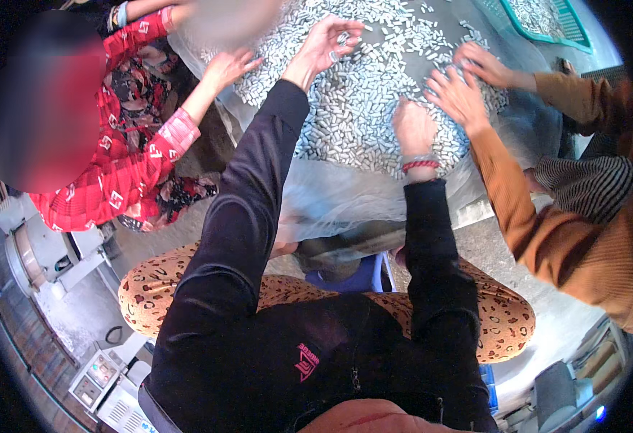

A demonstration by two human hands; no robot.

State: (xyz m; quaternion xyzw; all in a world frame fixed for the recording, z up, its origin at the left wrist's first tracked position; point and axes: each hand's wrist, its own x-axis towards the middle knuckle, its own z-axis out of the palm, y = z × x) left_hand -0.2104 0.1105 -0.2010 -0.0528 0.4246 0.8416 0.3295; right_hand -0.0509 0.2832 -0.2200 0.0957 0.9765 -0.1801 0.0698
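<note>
Many small silvery-white cylindrical pieces lie in a loose layer on a table covered with clear plastic sheeting. Over the far part of the layer, my left hand is turned palm up, its fingers partly curled around a few of these pieces. My right hand, with a red bracelet at the wrist, is lowered onto the pieces nearer me. Its fingers are bent down and closed; whatever they pinch is hidden beneath the hand.
At right, a co-worker's two hands in orange sleeves touch the pieces close to my right hand. Another person's hand in a red sleeve reaches in from the left. A green basket of pieces stands far right; a blue stool is below the table edge.
</note>
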